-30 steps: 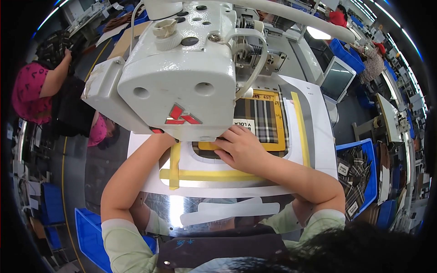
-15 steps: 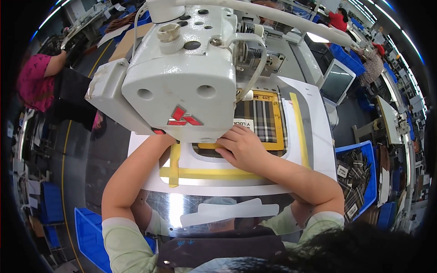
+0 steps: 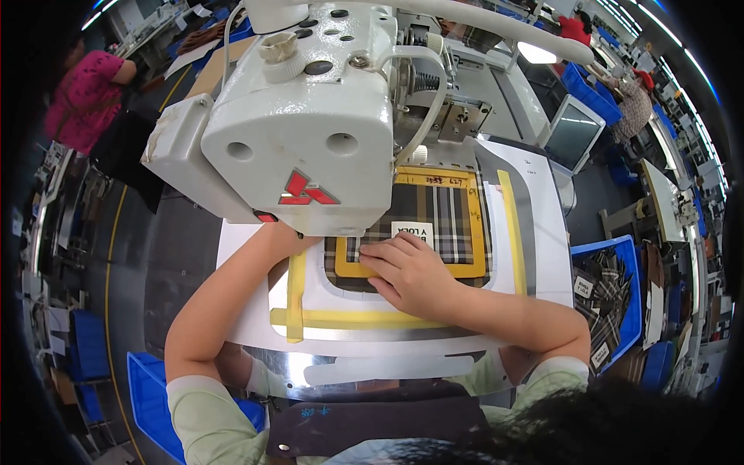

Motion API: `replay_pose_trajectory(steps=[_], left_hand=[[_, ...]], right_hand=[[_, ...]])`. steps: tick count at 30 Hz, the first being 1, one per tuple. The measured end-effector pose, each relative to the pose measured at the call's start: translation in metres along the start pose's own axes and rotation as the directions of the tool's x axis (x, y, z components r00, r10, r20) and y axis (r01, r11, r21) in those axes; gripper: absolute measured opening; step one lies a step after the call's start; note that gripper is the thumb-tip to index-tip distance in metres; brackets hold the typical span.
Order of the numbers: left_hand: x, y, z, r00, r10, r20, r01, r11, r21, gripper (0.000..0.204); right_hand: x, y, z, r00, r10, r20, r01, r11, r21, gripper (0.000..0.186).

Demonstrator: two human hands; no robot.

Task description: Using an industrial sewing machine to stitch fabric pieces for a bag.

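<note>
A white sewing machine head (image 3: pixel 298 147) rises over a white template sheet (image 3: pixel 542 263) with yellow tape strips. On the sheet, a yellow frame (image 3: pixel 476 217) surrounds brown, black and white plaid fabric (image 3: pixel 449 209). Resting on the fabric and a white label (image 3: pixel 418 229) is my right hand (image 3: pixel 407 271), its fingers stretched out flat near the frame's lower edge. My left hand (image 3: pixel 288 239) reaches under the left side of the machine head, which hides its fingers. The needle area is also hidden behind the head.
To the right, a blue bin (image 3: pixel 632 287) holds plaid pieces with white labels. Another blue bin (image 3: pixel 151 387) stands at lower left. A screen (image 3: pixel 573 132) is at the machine's right. A person in pink (image 3: pixel 89 101) stands at far left; others are at far right.
The template sheet, with its frame and fabric, has slid toward me, uncovering more of the label. My right hand has shifted slightly nearer with it. The person in pink has moved.
</note>
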State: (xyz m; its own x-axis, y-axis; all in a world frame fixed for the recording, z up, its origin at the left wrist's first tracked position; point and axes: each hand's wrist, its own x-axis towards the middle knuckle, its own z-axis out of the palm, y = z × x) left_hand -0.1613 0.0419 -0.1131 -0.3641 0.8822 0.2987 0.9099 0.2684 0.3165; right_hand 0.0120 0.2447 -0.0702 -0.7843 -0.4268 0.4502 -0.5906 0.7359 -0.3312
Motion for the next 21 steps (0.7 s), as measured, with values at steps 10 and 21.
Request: replay_pose_trajectory(steps=[10,21], left_hand=[[-0.017,-0.015,0.001,0.960,-0.276,0.044,0.279,0.937,-0.209,0.039],[-0.027,0.024,-0.062,0.885,-0.460,-0.072,0.171,0.463,-0.870,0.056]], right_hand=[[0.033,0.041,-0.016,0.996,0.073,0.047,-0.067,0.992,-0.110,0.027],[0.022,0.040,-0.006,0.996,0.064,0.057,-0.058,0.992,-0.110,0.029]])
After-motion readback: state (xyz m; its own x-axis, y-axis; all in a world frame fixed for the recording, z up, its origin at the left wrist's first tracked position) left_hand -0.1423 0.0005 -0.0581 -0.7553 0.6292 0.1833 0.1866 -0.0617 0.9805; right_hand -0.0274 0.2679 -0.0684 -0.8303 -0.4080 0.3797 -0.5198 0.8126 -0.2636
